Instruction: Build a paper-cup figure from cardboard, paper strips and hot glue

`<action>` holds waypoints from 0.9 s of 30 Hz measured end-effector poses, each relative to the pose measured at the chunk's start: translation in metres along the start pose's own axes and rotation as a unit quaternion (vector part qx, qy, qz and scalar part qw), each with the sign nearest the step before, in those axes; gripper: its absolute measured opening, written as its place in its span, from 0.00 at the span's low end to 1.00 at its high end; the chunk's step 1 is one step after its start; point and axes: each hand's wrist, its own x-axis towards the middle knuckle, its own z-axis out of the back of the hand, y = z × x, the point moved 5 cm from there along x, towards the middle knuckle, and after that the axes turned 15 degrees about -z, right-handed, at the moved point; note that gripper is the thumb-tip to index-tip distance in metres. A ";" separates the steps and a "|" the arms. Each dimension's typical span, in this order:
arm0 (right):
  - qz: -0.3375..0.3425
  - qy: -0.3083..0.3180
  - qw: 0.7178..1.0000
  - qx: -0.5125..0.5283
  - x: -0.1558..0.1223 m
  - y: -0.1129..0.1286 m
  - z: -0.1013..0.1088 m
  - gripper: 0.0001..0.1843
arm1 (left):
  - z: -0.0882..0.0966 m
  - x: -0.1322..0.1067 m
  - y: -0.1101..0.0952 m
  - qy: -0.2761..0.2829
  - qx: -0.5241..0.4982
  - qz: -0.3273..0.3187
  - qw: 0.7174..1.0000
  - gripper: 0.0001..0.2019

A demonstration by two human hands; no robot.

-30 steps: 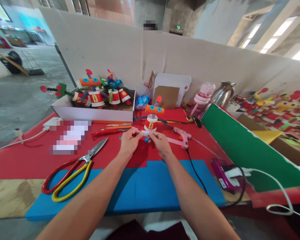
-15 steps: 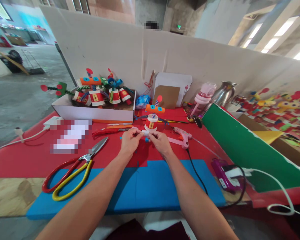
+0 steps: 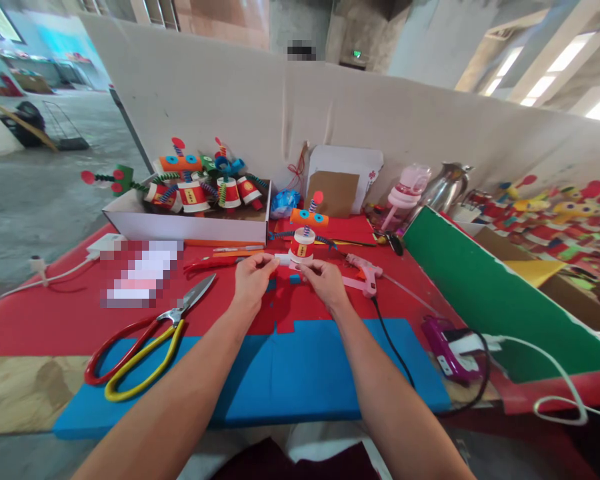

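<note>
My left hand (image 3: 253,283) is pinched on a small white piece of paper (image 3: 283,259), whose end sticks out toward the paper-cup figure. My right hand (image 3: 326,280) is closed in a pinch just in front of the cup; what its fingertips hold, if anything, is too small to make out. Behind the fingers stands the paper-cup figure (image 3: 303,244), a red and white cup with an orange tube head, blue eyes and coiled arms. On the red surface between my hands lies a small blue scrap (image 3: 295,279).
Large scissors (image 3: 173,317) with red and yellow handles lie at left, red-handled pliers (image 3: 213,264) beyond. Right of my hands are a pink glue gun (image 3: 367,272) and a purple power block (image 3: 450,350) with cables. A white box (image 3: 190,230) holds several similar figures; a green panel (image 3: 495,300) stands at right.
My hands have drawn apart. The left has shifted slightly left with the white piece, while the right has moved a little right, off that piece.
</note>
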 end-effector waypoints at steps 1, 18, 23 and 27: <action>0.005 0.001 1.000 0.013 -0.001 0.001 0.000 0.14 | 0.001 0.000 0.000 -0.005 -0.006 0.001 1.000 0.13; -0.025 0.030 0.995 0.093 -0.003 0.001 -0.008 0.17 | -0.010 -0.005 0.002 0.074 -0.009 -0.011 0.997 0.13; -0.013 -0.001 0.993 0.120 0.000 -0.004 -0.010 0.14 | -0.012 -0.006 0.002 0.084 0.006 -0.002 0.996 0.12; -0.007 -0.029 0.992 0.119 -0.001 -0.005 -0.011 0.12 | -0.013 -0.006 0.004 0.071 0.020 -0.005 0.997 0.11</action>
